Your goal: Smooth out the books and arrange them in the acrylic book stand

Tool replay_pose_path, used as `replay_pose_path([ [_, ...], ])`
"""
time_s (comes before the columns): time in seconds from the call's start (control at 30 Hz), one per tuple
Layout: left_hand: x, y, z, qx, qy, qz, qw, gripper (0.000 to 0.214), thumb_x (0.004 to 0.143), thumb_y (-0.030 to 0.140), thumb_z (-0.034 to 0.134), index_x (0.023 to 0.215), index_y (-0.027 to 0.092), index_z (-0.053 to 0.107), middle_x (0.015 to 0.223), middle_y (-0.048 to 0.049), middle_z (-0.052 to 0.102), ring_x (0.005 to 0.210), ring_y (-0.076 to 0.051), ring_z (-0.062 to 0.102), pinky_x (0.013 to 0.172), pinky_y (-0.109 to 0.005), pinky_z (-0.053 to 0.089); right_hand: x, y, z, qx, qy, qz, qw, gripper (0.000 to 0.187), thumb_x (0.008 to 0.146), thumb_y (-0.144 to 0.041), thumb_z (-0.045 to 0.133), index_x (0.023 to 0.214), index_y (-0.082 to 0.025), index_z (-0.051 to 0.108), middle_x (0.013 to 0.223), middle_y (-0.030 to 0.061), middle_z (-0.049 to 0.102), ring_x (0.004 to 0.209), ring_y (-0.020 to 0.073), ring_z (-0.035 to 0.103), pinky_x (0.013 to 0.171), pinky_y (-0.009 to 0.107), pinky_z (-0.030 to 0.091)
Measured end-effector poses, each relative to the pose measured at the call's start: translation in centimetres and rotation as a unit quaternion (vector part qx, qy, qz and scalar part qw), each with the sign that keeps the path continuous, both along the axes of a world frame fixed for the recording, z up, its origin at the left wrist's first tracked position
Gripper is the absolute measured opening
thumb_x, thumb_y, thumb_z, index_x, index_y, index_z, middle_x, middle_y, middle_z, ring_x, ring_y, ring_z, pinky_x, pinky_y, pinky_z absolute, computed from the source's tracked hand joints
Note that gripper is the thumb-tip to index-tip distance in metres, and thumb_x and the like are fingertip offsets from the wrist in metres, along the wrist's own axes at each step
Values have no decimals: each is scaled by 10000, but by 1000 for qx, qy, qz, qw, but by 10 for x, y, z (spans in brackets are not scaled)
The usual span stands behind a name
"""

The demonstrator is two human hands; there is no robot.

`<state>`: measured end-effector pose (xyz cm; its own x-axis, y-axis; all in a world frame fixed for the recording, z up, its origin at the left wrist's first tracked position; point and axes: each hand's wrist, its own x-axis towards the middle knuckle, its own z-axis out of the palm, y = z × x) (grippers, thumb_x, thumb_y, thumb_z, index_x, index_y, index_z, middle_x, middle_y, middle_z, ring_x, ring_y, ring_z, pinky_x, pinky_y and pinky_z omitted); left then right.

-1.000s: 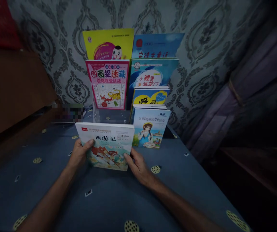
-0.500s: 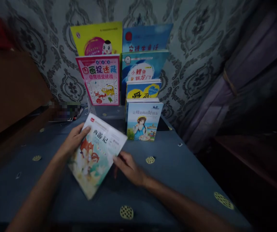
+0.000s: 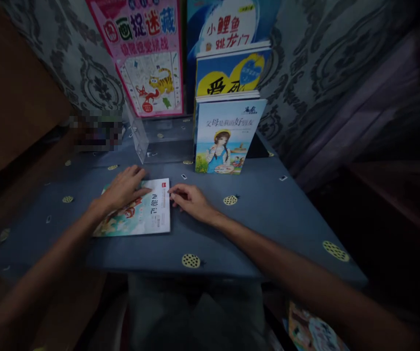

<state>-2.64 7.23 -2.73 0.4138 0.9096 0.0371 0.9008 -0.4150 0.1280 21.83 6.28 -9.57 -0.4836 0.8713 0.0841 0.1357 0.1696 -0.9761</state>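
Note:
A thin picture book (image 3: 147, 212) with a pale green and white cover lies flat on the table, turned sideways so its title reads along the right edge. My left hand (image 3: 125, 187) rests on its upper left part with the fingers stretched out, hiding much of the cover picture. Beside the book's right edge is my right hand (image 3: 191, 200), its fingers loosely bent and slightly apart, with nothing seen between them. Whether its fingertips touch the edge I cannot tell.
Behind, a clear stand (image 3: 140, 139) carries a pink puzzle book (image 3: 151, 63). To its right stand a light-blue book (image 3: 228, 139), a blue and yellow book (image 3: 210, 73) and a teal book (image 3: 195, 29). A brown box (image 3: 15, 92) is at left. The table (image 3: 253, 243) has a blue cloth.
The picture book went from being held tilted in both hands to lying flat and turned on the table. My right hand has let go of it. The view has tipped downward.

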Motion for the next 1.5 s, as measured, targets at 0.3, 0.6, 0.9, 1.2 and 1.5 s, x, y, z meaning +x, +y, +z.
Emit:
replay_pose_path([
  [0.3, 7, -103, -24, 38, -2, -127, 991, 595, 990, 628, 492, 1420, 222, 553, 1477, -153, 561, 1356, -344, 519, 1125, -538, 440, 3, 2, -15, 298, -124, 29, 946, 319, 999, -203, 523, 1291, -185, 650, 1395, 137, 663, 1327, 256, 573, 1143, 502, 451],
  [0.6, 27, -106, -37, 163, 27, -118, 979, 417, 1060, 439, 430, 1280, 176, 667, 1306, -147, 710, 1197, -293, 672, 1024, -453, 557, -1, 16, -13, 309, -182, 76, 930, 369, 1023, -197, 505, 1362, -132, 636, 1542, 175, 550, 1455, 266, 488, 1222, 523, 365],
  [0.9, 33, -112, -32, 142, 2, -78, 987, 419, 1064, 438, 422, 1252, 193, 704, 1301, -123, 730, 1134, -289, 725, 978, -455, 598, 17, -9, -2, 243, -50, 76, 966, 304, 1006, -163, 508, 1234, -163, 709, 1166, 110, 730, 1131, 220, 647, 1027, 414, 507],
  [1.2, 34, -113, -29, 122, -32, -62, 990, 370, 1050, 417, 477, 1224, 223, 739, 1298, -96, 743, 1163, -285, 729, 967, -441, 622, 31, -26, 1, 171, 15, 110, 979, 335, 908, -57, 519, 1154, -179, 711, 1095, 65, 748, 1077, 196, 664, 998, 383, 507],
  [1.5, 37, -113, -27, 109, -36, -52, 992, 370, 1054, 381, 457, 1231, 230, 745, 1309, -89, 737, 1195, -291, 715, 976, -466, 626, 30, -26, 4, 151, 15, 107, 983, 359, 861, -51, 529, 1119, -195, 733, 1070, 52, 754, 1001, 189, 664, 906, 356, 536],
])
